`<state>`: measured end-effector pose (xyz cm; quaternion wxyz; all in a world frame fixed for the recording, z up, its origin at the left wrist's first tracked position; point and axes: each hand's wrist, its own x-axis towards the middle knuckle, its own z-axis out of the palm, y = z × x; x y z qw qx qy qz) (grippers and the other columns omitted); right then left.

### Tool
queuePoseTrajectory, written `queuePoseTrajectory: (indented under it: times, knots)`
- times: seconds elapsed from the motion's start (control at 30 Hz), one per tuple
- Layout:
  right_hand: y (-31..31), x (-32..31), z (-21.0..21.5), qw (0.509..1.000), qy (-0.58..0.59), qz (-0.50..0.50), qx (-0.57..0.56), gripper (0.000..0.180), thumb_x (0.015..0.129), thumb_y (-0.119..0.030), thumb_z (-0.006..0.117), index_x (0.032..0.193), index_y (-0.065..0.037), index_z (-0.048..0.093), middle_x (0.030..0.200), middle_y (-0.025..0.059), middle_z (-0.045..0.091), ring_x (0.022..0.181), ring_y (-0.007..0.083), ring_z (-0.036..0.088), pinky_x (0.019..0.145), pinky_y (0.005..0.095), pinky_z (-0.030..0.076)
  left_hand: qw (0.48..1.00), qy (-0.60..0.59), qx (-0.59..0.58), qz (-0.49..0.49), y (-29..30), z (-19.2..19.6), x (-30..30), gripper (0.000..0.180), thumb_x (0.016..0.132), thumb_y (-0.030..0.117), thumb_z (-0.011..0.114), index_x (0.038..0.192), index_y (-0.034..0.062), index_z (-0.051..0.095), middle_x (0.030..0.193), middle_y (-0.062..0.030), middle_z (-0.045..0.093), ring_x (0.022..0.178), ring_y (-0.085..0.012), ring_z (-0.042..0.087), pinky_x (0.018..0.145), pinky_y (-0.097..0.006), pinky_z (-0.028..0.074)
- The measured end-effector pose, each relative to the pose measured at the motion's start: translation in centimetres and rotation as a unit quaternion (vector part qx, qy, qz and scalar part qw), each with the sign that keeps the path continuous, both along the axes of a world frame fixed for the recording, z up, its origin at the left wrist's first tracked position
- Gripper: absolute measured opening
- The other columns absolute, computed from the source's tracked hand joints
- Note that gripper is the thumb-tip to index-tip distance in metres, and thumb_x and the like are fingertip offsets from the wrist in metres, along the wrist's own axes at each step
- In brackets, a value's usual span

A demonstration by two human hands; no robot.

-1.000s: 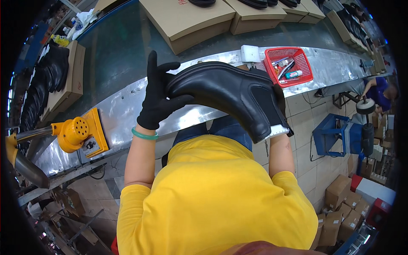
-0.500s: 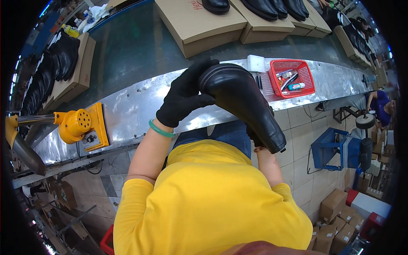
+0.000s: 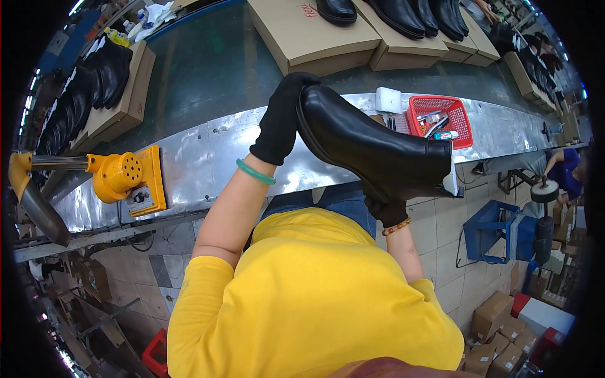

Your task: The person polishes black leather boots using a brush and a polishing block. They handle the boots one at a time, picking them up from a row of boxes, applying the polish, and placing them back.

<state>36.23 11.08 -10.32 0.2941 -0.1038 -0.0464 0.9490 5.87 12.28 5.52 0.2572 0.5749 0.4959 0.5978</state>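
Observation:
Over the bench's near edge I hold a shiny black ankle boot (image 3: 372, 142) lying on its side in the air. Its toe points left and its shaft opening faces right, showing a pale lining. My left hand (image 3: 278, 120), in a black glove, is closed round the toe end, its fingers partly behind the boot. Under the heel part, my right hand (image 3: 386, 211), also gloved in black, grips the boot from below; most of its fingers are hidden by the boot.
Metal bench edge (image 3: 220, 148) before me. Right of centre are a red basket (image 3: 467, 126) with tubes and tools and a white block (image 3: 387, 99). A yellow machine (image 3: 126, 176) stands left. Cardboard boxes (image 3: 315, 47) with black shoes line the green belt (image 3: 214, 69).
The boot has turned: its shaft end swung up and to the right, its side now facing up. My right hand has come into view beneath it; my left hand still holds the toe.

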Motion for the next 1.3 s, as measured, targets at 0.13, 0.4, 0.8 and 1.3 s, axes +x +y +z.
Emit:
queuePoseTrajectory:
  times: [0.13,0.4,0.8,1.3]
  knots:
    - [-0.5,0.1,3.6,0.947,-0.231,0.018,0.225,0.064,0.086,-0.052,0.051,0.126,-0.002,0.047,0.111,0.0142,0.059,0.082,0.0252,0.063,0.064,0.0294,0.053,0.998,-0.055,-0.041,0.007,1.0,-0.9,-0.4,0.024,0.091,0.009,0.043,0.110,0.0051,0.057,0.102,-0.0078,0.062,0.095,-0.0171,0.058,0.087,-0.028,0.045]
    - [-0.8,-1.5,6.7,0.998,-0.043,-0.043,0.012,0.057,0.094,-0.046,0.040,0.129,-0.002,0.045,0.116,0.0174,0.060,0.085,0.0286,0.065,0.062,0.0329,0.058,0.899,-0.404,-0.162,0.047,3.0,-2.9,-1.4,0.031,0.093,0.033,0.050,0.097,0.0050,0.062,0.087,-0.0036,0.060,0.083,-0.0123,0.057,0.074,-0.027,0.047]
    - [1.0,-2.0,11.5,0.899,-0.348,-0.235,0.127,0.063,0.091,-0.058,0.040,0.128,-0.008,0.047,0.110,0.0143,0.063,0.084,0.0265,0.069,0.054,0.0314,0.060,0.895,0.060,-0.336,-0.287,-0.8,-3.9,-5.2,0.042,0.087,0.021,0.063,0.122,-0.0002,0.056,0.113,-0.0075,0.061,0.106,-0.0146,0.054,0.095,-0.029,0.041]
    - [6.1,-12.8,16.1,0.895,-0.200,-0.170,0.360,0.047,0.091,-0.013,0.057,0.133,-0.001,0.039,0.112,0.0109,0.056,0.089,0.0132,0.060,0.070,0.0251,0.052,0.757,-0.563,-0.184,-0.275,-4.7,-14.0,-3.4,0.064,0.071,0.025,0.074,0.126,0.0015,0.051,0.122,-0.0138,0.058,0.113,-0.0311,0.055,0.100,-0.043,0.043]
